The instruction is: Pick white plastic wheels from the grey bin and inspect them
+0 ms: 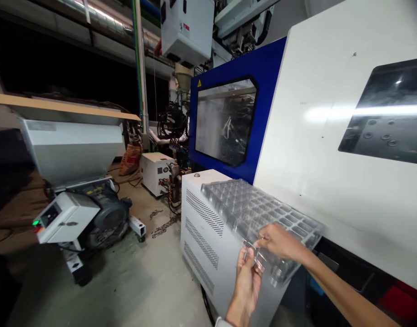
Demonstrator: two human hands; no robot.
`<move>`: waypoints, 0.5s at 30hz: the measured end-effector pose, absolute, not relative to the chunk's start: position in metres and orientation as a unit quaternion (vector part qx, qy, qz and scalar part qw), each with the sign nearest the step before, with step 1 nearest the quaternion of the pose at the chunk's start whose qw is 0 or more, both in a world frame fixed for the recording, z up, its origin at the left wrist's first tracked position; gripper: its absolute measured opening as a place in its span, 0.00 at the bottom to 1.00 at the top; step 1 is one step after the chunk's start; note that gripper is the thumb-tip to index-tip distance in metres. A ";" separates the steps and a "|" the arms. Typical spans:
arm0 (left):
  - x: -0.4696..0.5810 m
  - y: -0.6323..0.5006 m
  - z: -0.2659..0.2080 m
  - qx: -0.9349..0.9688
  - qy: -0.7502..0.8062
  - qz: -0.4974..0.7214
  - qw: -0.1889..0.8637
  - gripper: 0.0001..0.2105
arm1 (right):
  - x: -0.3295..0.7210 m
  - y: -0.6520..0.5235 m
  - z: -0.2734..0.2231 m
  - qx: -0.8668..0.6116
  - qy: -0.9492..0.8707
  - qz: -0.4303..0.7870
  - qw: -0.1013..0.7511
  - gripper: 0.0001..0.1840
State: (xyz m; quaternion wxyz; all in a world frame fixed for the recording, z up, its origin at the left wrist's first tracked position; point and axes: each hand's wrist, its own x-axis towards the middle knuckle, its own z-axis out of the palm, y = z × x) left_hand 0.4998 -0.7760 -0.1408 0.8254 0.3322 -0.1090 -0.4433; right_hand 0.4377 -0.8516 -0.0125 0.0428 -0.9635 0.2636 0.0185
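Two hands meet at the near edge of a clear, many-pocketed plastic tray [259, 213] lying on a white louvred machine cabinet [201, 218]. The left hand [248, 281] pinches a small clear plastic piece [252, 254], the right hand [280, 240] pinching its top. The tray's long axis runs away to the upper left, directly beyond both hands.

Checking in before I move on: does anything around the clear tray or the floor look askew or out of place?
The clear tray sits skewed on the white cabinet, its near corner overhanging the edge where both hands, left hand and right hand, grip it. A loose chain lies on the floor beside the cabinet.
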 end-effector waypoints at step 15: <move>0.514 -0.795 -0.079 0.443 0.000 -0.366 0.818 0.16 | 0.423 -0.812 0.132 -0.933 0.225 -0.280 -0.032 0.20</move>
